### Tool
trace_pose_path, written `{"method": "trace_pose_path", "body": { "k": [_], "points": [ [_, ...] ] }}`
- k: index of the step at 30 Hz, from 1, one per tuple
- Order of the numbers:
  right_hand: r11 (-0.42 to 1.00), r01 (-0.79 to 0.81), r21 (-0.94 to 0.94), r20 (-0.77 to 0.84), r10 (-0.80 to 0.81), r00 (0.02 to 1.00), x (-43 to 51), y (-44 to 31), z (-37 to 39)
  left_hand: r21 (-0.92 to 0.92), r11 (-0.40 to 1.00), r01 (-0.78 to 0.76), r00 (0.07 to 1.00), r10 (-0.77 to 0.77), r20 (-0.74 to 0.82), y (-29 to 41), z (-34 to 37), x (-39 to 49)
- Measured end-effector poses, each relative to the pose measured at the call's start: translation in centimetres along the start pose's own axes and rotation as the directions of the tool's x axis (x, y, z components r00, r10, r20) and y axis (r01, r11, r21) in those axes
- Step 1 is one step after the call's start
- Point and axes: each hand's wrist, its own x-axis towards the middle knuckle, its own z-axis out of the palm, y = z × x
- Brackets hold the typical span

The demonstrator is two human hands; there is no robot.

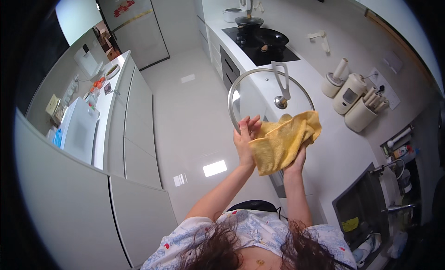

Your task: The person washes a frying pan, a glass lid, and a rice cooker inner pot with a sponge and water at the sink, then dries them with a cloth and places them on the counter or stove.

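I hold a large round glass pan lid (248, 92) with a metal rim up in front of me. Its upright loop handle (283, 82) rises from a round metal knob base at the centre. My left hand (245, 141) grips the rim at the lower left, its fingers bent over the edge. A yellow cloth (285, 143) covers the near part of the lid. My right hand (297, 160) is under the cloth at the lower right, its fingers mostly hidden, holding cloth and lid edge together.
Right of the lid runs a white countertop (333, 155) with a knife holder (363, 115) by the wall. A dark sink (361, 204) lies at the lower right. Ahead is a black cooktop (255, 54) bearing a frying pan (273, 37) and a lidded pot (249, 22).
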Motion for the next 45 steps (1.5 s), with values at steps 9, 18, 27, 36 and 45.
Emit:
{"method": "trace_pose_path", "body": {
  "k": [9, 18, 27, 36, 45],
  "points": [
    [0.957, 0.092, -0.276, -0.111, -0.127, 0.986, 16.1, 2.9, 1.6, 0.721, -0.171, -0.671, 0.709, 0.136, 0.692, 2.7, -2.5, 21.5],
    [0.806, 0.36, -0.47, -0.008, -0.412, 0.911, 34.8, 6.8, 10.6, 0.914, 0.195, -0.355, 0.929, -0.032, 0.368, -2.9, 8.4, 42.1],
    [0.276, 0.337, -0.9, 0.046, -0.709, 0.703, 42.8, 4.7, 14.7, 0.819, 0.09, -0.567, 0.808, -0.134, 0.574, -8.8, 17.2, 65.0],
    [0.535, 0.22, -0.816, -0.496, -0.843, 0.21, 42.5, 3.2, 10.9, 0.294, -0.03, -0.955, 0.273, -0.475, 0.837, -18.3, 24.1, 87.0],
    [0.497, 0.182, -0.848, -0.524, -0.838, -0.154, 40.2, 9.4, 11.0, 0.02, 0.141, -0.99, -0.068, -0.593, 0.802, -28.7, 27.0, 94.0]
  ]
}}
